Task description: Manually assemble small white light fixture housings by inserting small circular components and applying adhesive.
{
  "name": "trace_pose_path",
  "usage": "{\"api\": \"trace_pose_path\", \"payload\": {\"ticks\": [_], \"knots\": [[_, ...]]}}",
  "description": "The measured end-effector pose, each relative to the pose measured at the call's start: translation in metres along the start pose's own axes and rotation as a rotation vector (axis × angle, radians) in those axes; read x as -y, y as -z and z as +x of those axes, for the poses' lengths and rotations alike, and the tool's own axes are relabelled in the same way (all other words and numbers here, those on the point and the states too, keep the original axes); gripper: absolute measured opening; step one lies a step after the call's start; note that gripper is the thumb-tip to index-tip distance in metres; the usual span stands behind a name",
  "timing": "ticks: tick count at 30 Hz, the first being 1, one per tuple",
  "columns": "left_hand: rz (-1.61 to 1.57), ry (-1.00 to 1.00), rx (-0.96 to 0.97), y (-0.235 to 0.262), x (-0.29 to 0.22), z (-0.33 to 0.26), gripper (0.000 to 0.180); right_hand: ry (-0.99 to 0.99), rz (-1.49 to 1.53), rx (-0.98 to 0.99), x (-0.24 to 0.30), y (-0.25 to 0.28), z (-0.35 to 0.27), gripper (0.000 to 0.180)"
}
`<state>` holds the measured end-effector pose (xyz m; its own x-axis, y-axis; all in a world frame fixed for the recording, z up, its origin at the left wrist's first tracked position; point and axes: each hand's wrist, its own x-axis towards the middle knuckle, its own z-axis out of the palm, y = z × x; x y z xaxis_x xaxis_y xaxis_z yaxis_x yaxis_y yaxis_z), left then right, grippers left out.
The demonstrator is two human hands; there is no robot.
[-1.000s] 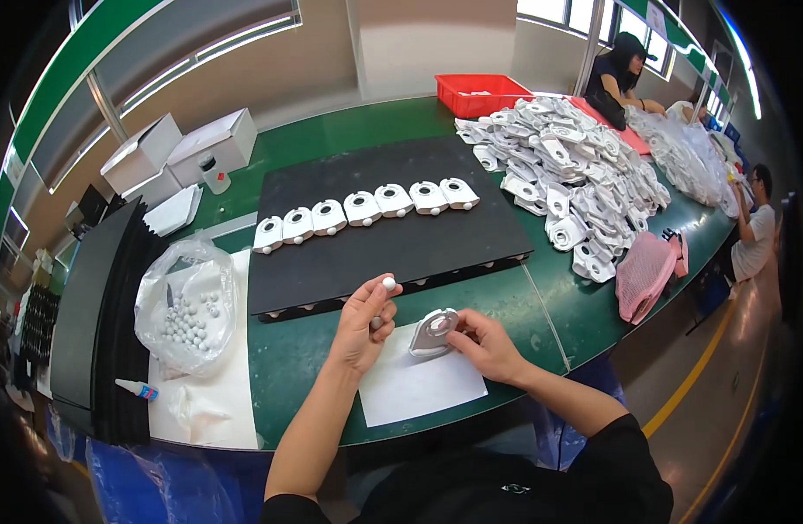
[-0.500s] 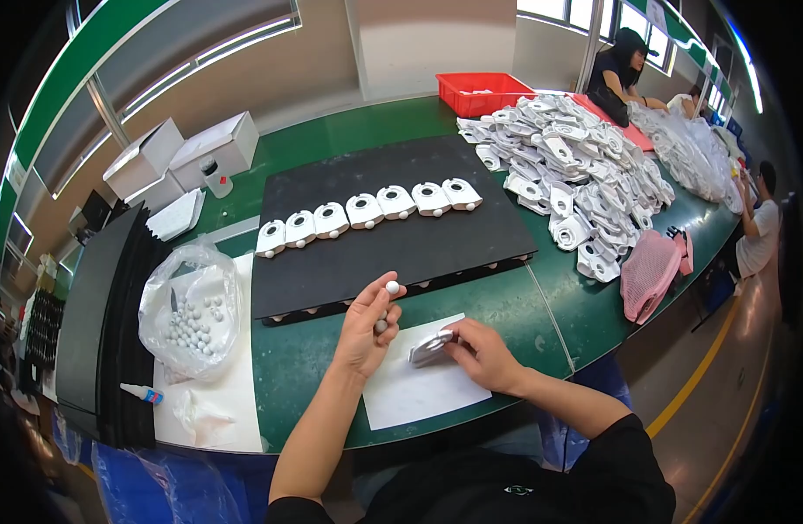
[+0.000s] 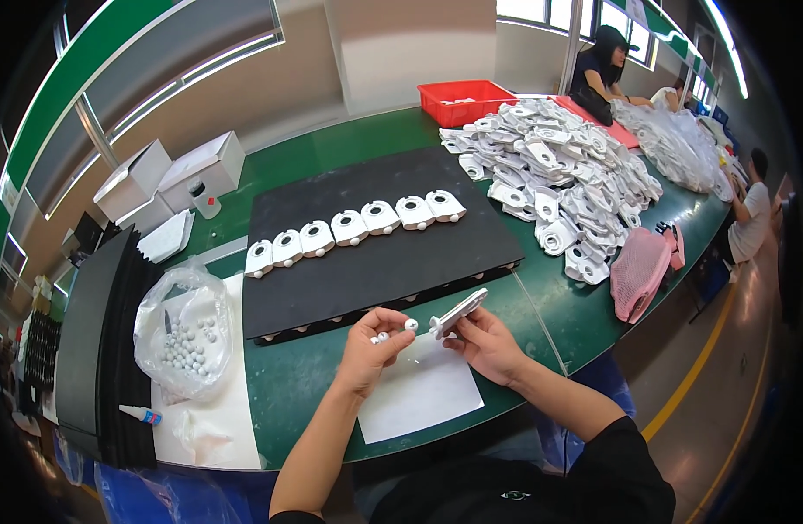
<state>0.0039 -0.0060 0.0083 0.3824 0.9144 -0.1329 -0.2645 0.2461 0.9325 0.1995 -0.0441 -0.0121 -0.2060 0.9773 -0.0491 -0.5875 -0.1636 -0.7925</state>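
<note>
Between the thumb and fingertips of my left hand (image 3: pixel 366 356) is a small white ball (image 3: pixel 410 324); more white balls (image 3: pixel 380 338) are tucked in the curled fingers. My right hand (image 3: pixel 486 345) grips a flat white plastic part (image 3: pixel 461 312), tilted edge-on, its lower end close to the pinched ball. Whether the two touch I cannot tell. Both hands are above a white paper sheet (image 3: pixel 423 393) at the table's near edge. Beyond them, a row of similar white parts (image 3: pixel 347 227), each with a round dark opening, lies on a black board (image 3: pixel 375 266).
A clear bag of white balls (image 3: pixel 185 345) and a small glue bottle (image 3: pixel 140 414) are at left, beside stacked black boards (image 3: pixel 96 349). A heap of white parts (image 3: pixel 559 175), a red bin (image 3: pixel 463 103) and a pink mesh bag (image 3: pixel 639 272) are at right. Another person (image 3: pixel 604 74) sits beyond.
My right hand has raised the white part off the paper and tipped it up. My left hand has moved slightly right and lower, bringing the ball near the part. The view has shifted a little.
</note>
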Motion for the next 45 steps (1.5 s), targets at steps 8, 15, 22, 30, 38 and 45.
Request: {"api": "trace_pose_path", "payload": {"ticks": [8, 15, 22, 30, 38, 45], "knots": [[0.098, 0.081, 0.047, -0.005, -0.0016, -0.0025, 0.015, 0.008, 0.006, 0.01, -0.0014, -0.0007, -0.0014, 0.017], [0.101, 0.11, 0.084, -0.0032, -0.0009, -0.0036, 0.014, 0.026, -0.023, 0.011, -0.0028, -0.0015, -0.0022, 0.016], [0.133, 0.149, 0.129, -0.0013, -0.0018, -0.0031, 0.012, 0.067, -0.072, 0.026, -0.0035, -0.0011, -0.0033, 0.015], [0.181, 0.145, 0.146, -0.0015, -0.0037, -0.0038, 0.013, 0.043, -0.066, 0.024, -0.0009, -0.0041, -0.0055, 0.016], [0.204, 0.152, 0.143, -0.0038, -0.0068, -0.0058, 0.012, 0.032, -0.036, 0.023, -0.0019, -0.0042, -0.0067, 0.016], [0.172, 0.156, 0.13, -0.0042, -0.0055, -0.0058, 0.017, 0.031, -0.021, 0.041, -0.0002, -0.0047, -0.0067, 0.016]]}}
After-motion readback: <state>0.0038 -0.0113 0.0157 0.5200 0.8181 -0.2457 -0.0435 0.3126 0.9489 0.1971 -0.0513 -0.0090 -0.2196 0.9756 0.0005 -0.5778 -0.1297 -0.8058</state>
